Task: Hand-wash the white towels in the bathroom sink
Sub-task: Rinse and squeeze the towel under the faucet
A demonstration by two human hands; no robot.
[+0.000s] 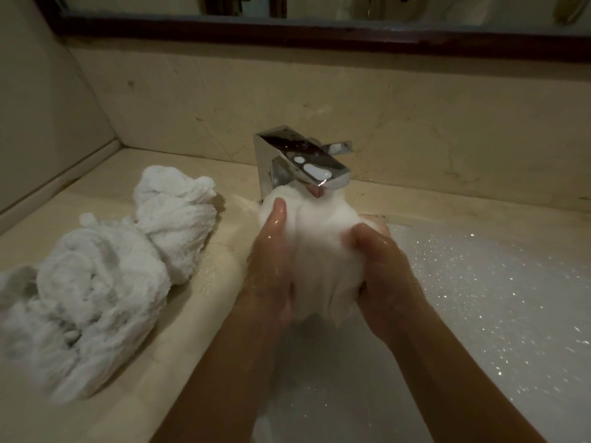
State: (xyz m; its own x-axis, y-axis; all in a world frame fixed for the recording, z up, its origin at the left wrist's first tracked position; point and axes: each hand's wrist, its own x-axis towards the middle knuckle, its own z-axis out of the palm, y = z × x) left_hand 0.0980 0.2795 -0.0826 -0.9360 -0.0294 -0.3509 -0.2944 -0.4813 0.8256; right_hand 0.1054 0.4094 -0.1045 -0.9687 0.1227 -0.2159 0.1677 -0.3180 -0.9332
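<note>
Centre of frame: a bunched wet white towel (319, 251), held upright between both hands directly under the spout of a chrome tap (300, 161) and above the sink (463, 233). The left hand (271, 257) wraps around the towel's left side, thumb lying straight up along the cloth. The right hand (377, 260) grips the right side, fingers curled and pressed into the fabric. Both hands and forearms are wet and glossy. The sink, lower right of the frame, is filled with white suds (479, 298) that glint with small bubbles. Left of the frame: a pile of towels (96, 298), white and twisted, lies on the beige stone tabletop (204, 314) beside the sink. Behind the tap rises a beige marbled wall (415, 116); a dark mirror frame (287, 30) runs along the top edge.
</note>
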